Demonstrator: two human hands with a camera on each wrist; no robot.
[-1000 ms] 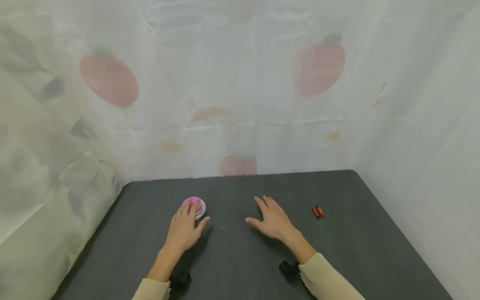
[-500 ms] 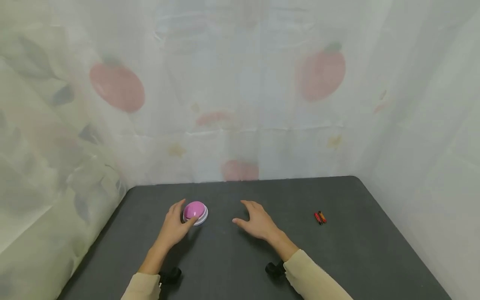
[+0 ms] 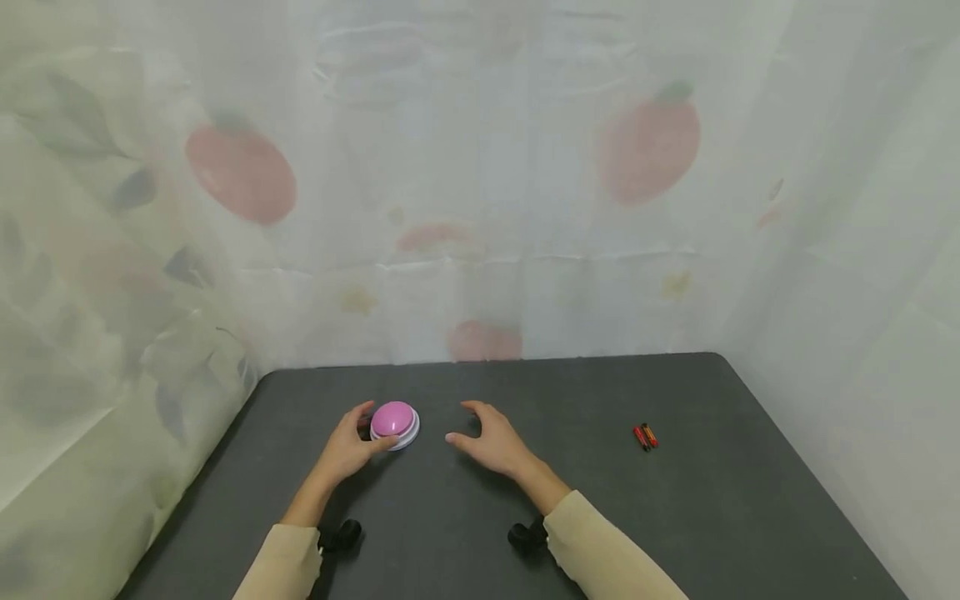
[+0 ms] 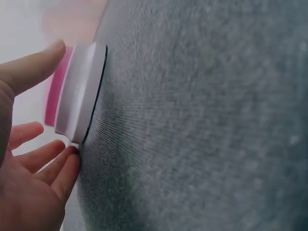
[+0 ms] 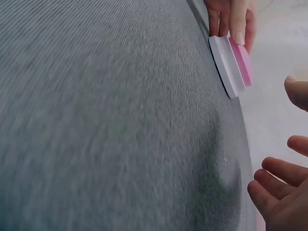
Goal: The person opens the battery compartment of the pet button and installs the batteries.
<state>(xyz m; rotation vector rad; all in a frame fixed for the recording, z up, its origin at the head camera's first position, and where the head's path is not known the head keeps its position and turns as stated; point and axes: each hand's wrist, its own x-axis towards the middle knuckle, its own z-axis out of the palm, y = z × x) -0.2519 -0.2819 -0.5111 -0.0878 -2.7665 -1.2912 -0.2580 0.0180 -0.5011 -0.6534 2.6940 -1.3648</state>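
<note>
A round push button with a pink dome point(image 3: 393, 418) and a white base point(image 4: 79, 91) sits on the dark tabletop, left of centre in the head view. My left hand point(image 3: 347, 450) is at its left and near sides, fingers spread. In the left wrist view the thumb point(image 4: 36, 67) overlaps the pink dome, while the other fingertips lie right at the base's rim by the tabletop. To the button's right, my right hand point(image 3: 495, 442) hovers with thumb and fingers apart and nothing between them. Its palm faces the button in the right wrist view.
Two small red, orange and black batteries point(image 3: 645, 437) lie side by side on the dark table point(image 3: 720, 500), toward the right. White curtains point(image 3: 555, 167) printed with fruit stand behind the table and along both sides. A black camera mount is on each wrist.
My left hand has come off the button's top to its left and near sides, uncovering the pink dome. My right hand has moved left, closer to the button. The batteries stay put.
</note>
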